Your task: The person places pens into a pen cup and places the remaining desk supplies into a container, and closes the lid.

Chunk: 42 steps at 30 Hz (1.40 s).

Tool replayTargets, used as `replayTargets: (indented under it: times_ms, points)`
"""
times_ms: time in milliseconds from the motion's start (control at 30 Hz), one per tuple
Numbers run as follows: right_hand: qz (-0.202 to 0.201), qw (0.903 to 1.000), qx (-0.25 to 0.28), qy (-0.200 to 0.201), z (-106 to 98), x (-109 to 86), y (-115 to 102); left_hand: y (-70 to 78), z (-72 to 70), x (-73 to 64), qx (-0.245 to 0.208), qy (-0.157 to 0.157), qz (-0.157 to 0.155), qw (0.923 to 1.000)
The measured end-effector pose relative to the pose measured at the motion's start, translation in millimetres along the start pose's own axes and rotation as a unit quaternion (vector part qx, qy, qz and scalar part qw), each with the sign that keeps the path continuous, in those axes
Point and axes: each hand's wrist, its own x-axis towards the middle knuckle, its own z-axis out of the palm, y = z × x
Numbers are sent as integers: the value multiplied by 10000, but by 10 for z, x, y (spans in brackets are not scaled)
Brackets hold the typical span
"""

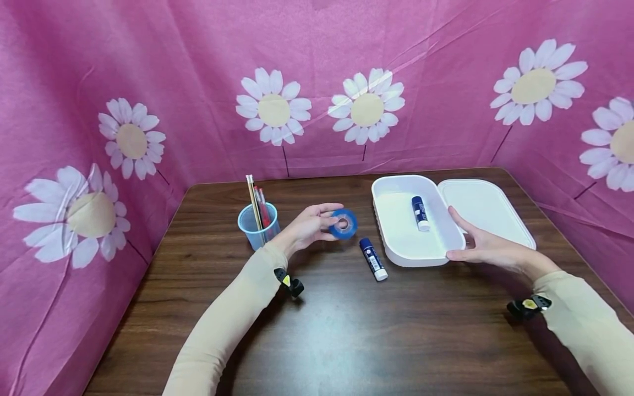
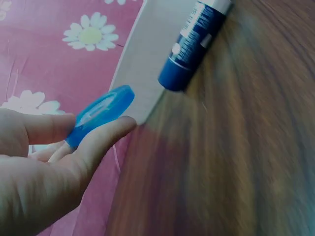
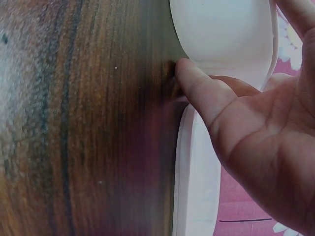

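Note:
My left hand (image 1: 312, 225) pinches a roll of blue tape (image 1: 350, 231) between thumb and fingers, above the table. The left wrist view shows the tape (image 2: 115, 105) tilted nearly edge-on. Just right of it, a glue stick (image 1: 372, 259) with a blue cap lies on the table. My right hand (image 1: 487, 247) spans the near right corner of a white open box (image 1: 396, 236), its thumb and a straight finger spread against the side. In the right wrist view the thumb rests at the box's wall (image 3: 226, 34); other fingers are partly hidden. Inside the box lies another glue stick (image 1: 420, 213).
A white lid (image 1: 487, 209) lies flat to the right of the box, partly behind my right hand. Left of my left hand stands a blue mesh cup (image 1: 251, 236) with pens and pencils (image 1: 260, 206). A pink flowered curtain (image 1: 317, 154) borders the brown table (image 1: 337, 341).

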Motion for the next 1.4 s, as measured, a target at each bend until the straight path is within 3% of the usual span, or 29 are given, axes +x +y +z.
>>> replayTargets:
  times_ms: [267, 533, 1033, 1133, 1400]
  points:
    - [17, 10000, -13, -16, -8, 19, 2, 128, 152, 107, -147, 85, 115, 9998]
    - [-13, 10000, 21, 13, -3, 8, 14, 267, 274, 190, -322, -176, 77, 9993]
    - [23, 10000, -26, 36, -3, -17, 8, 324, 559, 342, -481, -309, 182, 9982]
    - [30, 10000, -61, 55, -3, -21, -5, 335, 599, 366, -372, -255, 177, 9988]
    - [40, 9999, -77, 65, 6, -12, 4, 463, 686, 433, 430, -115, 141, 9989]
